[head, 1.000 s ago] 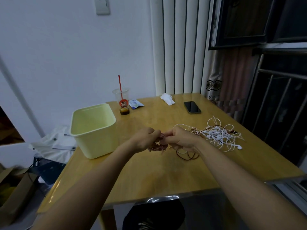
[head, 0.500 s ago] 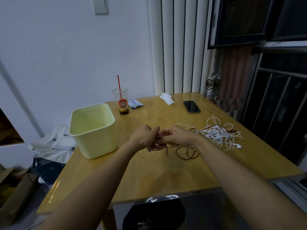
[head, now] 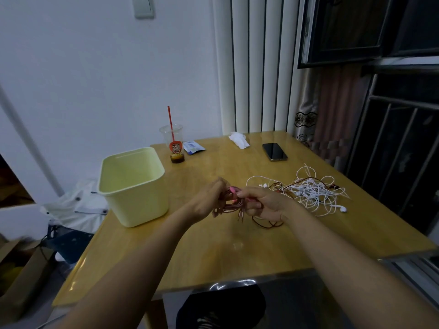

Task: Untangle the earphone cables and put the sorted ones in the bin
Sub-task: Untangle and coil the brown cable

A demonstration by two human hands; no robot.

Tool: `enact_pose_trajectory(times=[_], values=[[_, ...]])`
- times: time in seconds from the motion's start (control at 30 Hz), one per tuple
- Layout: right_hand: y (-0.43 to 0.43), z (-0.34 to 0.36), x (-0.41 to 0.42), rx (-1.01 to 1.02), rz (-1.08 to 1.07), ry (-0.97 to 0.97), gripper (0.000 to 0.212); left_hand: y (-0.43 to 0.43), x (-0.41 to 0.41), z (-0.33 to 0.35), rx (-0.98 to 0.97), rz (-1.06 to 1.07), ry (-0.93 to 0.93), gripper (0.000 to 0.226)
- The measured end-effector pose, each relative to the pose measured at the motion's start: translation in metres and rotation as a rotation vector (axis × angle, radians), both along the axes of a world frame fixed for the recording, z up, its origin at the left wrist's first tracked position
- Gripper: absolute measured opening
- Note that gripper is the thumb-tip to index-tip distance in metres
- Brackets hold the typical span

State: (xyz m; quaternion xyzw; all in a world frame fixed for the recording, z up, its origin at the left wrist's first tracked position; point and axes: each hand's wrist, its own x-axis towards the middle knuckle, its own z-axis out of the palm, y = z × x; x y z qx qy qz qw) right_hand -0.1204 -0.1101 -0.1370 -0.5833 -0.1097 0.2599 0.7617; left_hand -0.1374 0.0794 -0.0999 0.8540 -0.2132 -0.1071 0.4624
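A coiled pink earphone cable (head: 234, 203) hangs between my two hands just above the wooden table (head: 237, 252). My left hand (head: 209, 202) grips one side of the coil, and my right hand (head: 262, 203) pinches the other side. Its plug ends dangle below. A tangle of white earphone cables (head: 311, 191), mixed with a dark red cable (head: 268, 223), lies on the table to the right of my right hand. The pale yellow bin (head: 133, 186) stands open on the table to the left of my left hand.
A plastic cup with a red straw (head: 174, 144), a small blue packet (head: 193, 147), a crumpled tissue (head: 238, 140) and a black phone (head: 274, 151) lie at the table's far side. White cloth and boxes sit on the floor at the left.
The pink coil has come up a little off the table between my hands, and its plug ends now hang below. Both hands stay close together on it.
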Motion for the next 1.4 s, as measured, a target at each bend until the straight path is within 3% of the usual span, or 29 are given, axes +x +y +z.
enact_pose_trajectory(times=[0.1, 0.2, 0.43, 0.87, 1.03, 1.17, 1.27, 1.4], values=[[-0.001, 0.008, -0.007, -0.015, -0.053, -0.014, 0.007, 0.006, 0.000, -0.002, -0.026, -0.113, -0.075, 0.025], [-0.001, 0.014, -0.009, -0.052, -0.078, -0.029, 0.020, 0.005, -0.004, 0.001, -0.076, -0.175, -0.141, 0.026], [-0.003, 0.021, -0.007, -0.135, -0.068, -0.037, 0.018, 0.006, -0.005, -0.004, -0.107, -0.210, -0.294, 0.017], [0.002, 0.024, -0.010, -0.223, -0.063, -0.023, 0.023, 0.004, -0.003, -0.002, -0.025, -0.186, -0.270, 0.010], [-0.006, 0.027, -0.009, -0.271, -0.150, -0.024, 0.028, 0.003, -0.004, -0.004, -0.011, -0.105, -0.221, 0.021], [-0.005, 0.040, -0.008, -0.491, -0.286, -0.276, 0.033, -0.001, -0.006, -0.007, 0.064, -0.041, -0.213, 0.027], [-0.001, 0.047, -0.008, -0.441, -0.428, -0.390, 0.024, -0.004, -0.004, -0.006, 0.069, 0.043, -0.232, 0.028], [0.006, 0.053, -0.022, -0.398, -0.320, -0.473, 0.012, -0.008, 0.000, -0.003, 0.025, 0.161, -0.257, 0.028]])
